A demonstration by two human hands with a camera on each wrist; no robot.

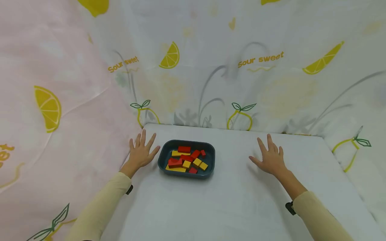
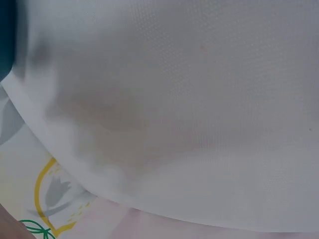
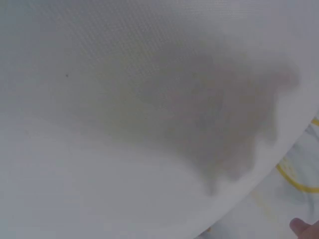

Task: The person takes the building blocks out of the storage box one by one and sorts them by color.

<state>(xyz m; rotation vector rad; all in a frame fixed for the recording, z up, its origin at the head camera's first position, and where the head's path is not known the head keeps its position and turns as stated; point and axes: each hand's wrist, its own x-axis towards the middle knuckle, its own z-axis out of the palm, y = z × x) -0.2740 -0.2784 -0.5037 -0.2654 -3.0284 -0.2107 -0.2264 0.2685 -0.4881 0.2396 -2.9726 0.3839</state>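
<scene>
A dark blue-grey tray (image 1: 186,175) stands on the white table, holding several red blocks (image 1: 184,149) and yellow blocks (image 1: 186,164) in a loose heap. To its left, my left hand (image 1: 139,155) hovers with fingers spread, thumb near the tray's rim but apart from it. My right hand (image 1: 271,159) is held out well to the right of the tray, fingers spread and nothing in them. In the left wrist view, a sliver of the tray (image 2: 6,37) shows at the upper left. The right wrist view catches a fingertip (image 3: 300,226) and the hand's shadow.
The white table (image 1: 193,211) extends toward me and to both sides. A pale curtain (image 1: 193,83) with lemon prints and lettering hangs behind it and along the left and right. Dark wrist straps (image 1: 290,208) show at the cuffs.
</scene>
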